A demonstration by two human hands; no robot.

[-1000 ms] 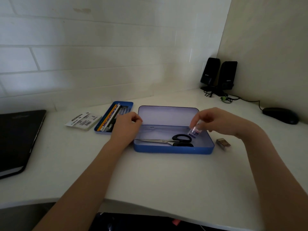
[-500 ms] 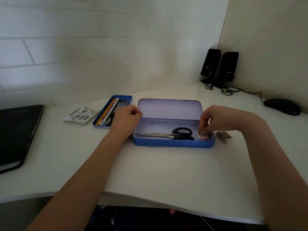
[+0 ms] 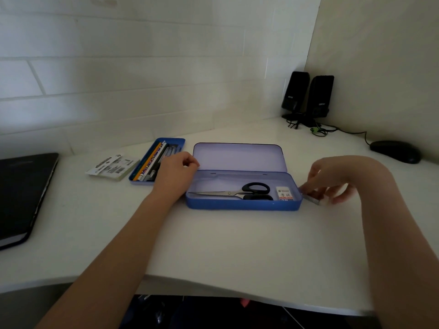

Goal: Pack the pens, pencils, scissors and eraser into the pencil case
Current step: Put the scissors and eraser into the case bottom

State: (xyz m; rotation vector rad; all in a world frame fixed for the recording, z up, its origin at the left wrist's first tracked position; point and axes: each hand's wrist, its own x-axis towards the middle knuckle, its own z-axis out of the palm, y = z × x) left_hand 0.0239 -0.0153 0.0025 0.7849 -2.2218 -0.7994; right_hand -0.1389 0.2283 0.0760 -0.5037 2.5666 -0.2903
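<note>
Open blue case (image 3: 242,205): scissors (image 3: 247,192), eraser (image 3: 285,193) with unreadable label at right end; left hand (image 3: 175,176) fingers curled at left edge, right hand (image 3: 332,181) pinching small block (image 3: 313,199).

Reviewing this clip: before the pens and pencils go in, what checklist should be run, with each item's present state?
1. Pencil case lid fully open: ok.
2. Scissors lying flat inside the case: ok.
3. Eraser inside, at the right end: ok.
4. Pens and pencils packed: not ok, they sit in the blue tray left of the case.
5. Left hand free: cannot tell, fingers curled at the case's corner.
6. Right hand free: not ok, it pinches a small object on the desk.
</note>
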